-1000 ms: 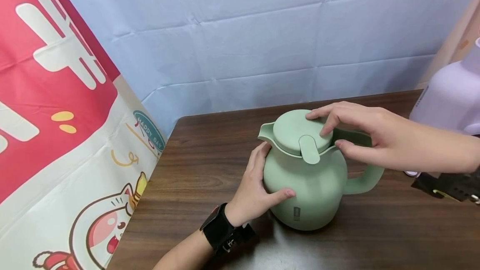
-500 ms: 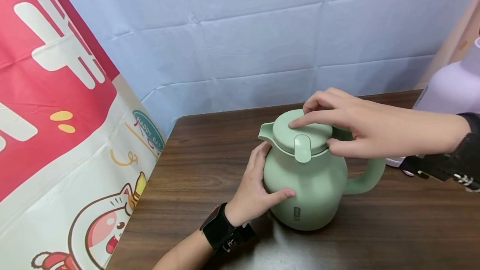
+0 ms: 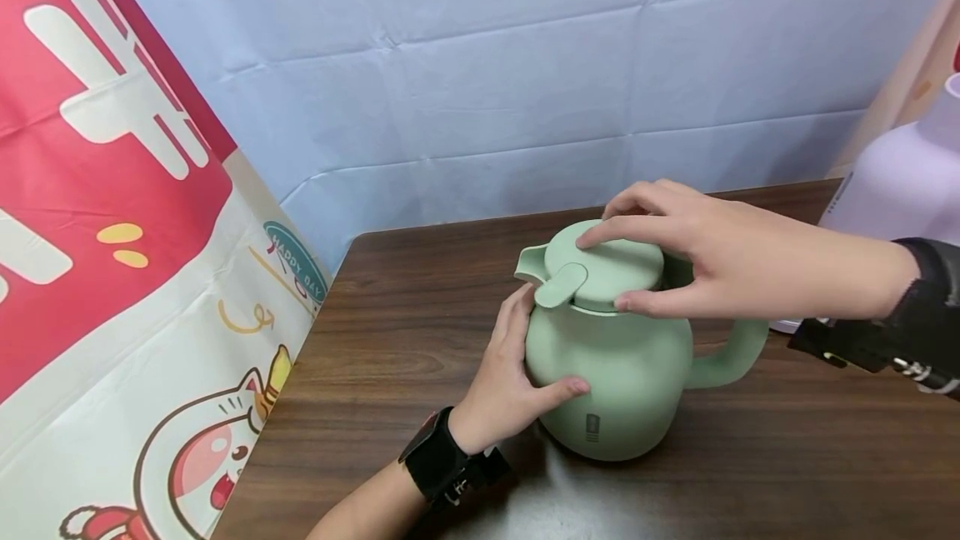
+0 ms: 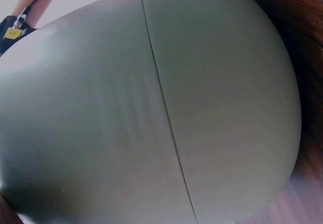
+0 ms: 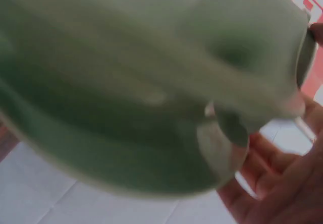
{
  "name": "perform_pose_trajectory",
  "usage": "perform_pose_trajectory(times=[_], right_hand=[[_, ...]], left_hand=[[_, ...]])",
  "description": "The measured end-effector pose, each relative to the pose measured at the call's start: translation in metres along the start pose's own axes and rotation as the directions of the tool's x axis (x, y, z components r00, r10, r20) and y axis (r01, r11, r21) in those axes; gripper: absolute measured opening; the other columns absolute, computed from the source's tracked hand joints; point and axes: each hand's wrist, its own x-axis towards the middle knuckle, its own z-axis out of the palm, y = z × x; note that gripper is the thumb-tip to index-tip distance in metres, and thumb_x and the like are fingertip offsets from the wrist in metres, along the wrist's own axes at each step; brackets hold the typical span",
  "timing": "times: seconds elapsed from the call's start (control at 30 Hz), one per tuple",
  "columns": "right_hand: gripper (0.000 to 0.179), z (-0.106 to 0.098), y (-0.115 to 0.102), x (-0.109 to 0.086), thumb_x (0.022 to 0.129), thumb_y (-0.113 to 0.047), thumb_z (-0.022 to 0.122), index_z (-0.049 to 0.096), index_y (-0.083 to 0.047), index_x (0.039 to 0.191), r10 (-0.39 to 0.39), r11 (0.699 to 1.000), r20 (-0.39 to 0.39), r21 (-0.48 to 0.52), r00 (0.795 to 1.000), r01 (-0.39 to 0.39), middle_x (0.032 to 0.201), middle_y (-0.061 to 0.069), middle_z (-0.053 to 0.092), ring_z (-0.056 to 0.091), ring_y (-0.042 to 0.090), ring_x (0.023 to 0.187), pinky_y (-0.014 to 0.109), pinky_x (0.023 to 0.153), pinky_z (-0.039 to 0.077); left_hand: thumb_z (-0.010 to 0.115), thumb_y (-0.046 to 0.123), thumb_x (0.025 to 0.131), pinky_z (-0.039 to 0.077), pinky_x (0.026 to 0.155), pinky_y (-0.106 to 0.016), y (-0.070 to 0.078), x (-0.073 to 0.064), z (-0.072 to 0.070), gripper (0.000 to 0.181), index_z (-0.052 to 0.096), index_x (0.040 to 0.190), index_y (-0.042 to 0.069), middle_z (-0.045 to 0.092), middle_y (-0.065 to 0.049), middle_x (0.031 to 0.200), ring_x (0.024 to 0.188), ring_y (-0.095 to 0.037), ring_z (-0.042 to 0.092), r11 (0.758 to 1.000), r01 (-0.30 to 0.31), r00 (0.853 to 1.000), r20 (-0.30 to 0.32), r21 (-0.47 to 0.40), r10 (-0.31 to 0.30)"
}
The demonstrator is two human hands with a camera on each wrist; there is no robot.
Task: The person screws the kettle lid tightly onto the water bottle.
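Note:
A pale green insulated jug (image 3: 615,382) stands upright on the table. My left hand (image 3: 513,386) holds its body from the left, with the thumb across the front. On top, my right hand (image 3: 720,248) grips the round lid (image 3: 618,269), thumb at the near rim and fingers over the top and far side. The lid's tab (image 3: 561,286) points to the front left, beside the spout (image 3: 531,263). The jug's handle (image 3: 738,357) is on the right. Its smooth body fills the left wrist view. In the blurred right wrist view, the right hand (image 5: 282,173) is around the jug's upper part.
A lilac bottle (image 3: 892,182) stands behind the right forearm, partly cut off. Dark wood table (image 3: 405,340) surrounds the jug. A pale blue cloth (image 3: 450,73) hangs behind, and a printed red and white cloth (image 3: 112,340) hangs along the left edge.
The lid has turned, its tab swinging from the front right round to the front left. My right hand shifted left across the lid first. The left hand and jug body stay put.

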Motion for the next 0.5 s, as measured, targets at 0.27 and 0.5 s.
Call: perform_pose_trajectory(times=[0.27,0.5], right_hand=[[0.065,-0.009,0.004,0.001,0.089,-0.018,0.065,0.037,-0.042,0.142,0.035,0.991,0.155,0.123,0.987,-0.054,0.146,-0.011,0.031,0.037,0.015,0.129,0.045,0.089,0.044],[0.060,-0.008,0.005,0.005,0.082,-0.027,0.073,0.048,-0.040,0.135,0.012,0.999,0.097,0.037,0.995,-0.016,0.126,-0.017,0.046,0.050,0.006,0.105,0.034,0.079,0.045]], left_hand=[[0.057,0.074,0.076,0.038,0.099,-0.038,0.001,0.001,0.000,0.096,0.016,0.152,0.031,0.020,0.008,0.150,0.132,-0.013,0.030,1.000,-0.015,1.000,-0.015,0.009,0.015],[0.055,0.073,0.078,0.038,0.099,-0.037,0.000,-0.001,-0.001,0.096,0.013,0.152,0.030,0.018,0.008,0.150,0.132,-0.013,0.030,1.000,0.002,1.000,0.005,0.004,-0.002]])
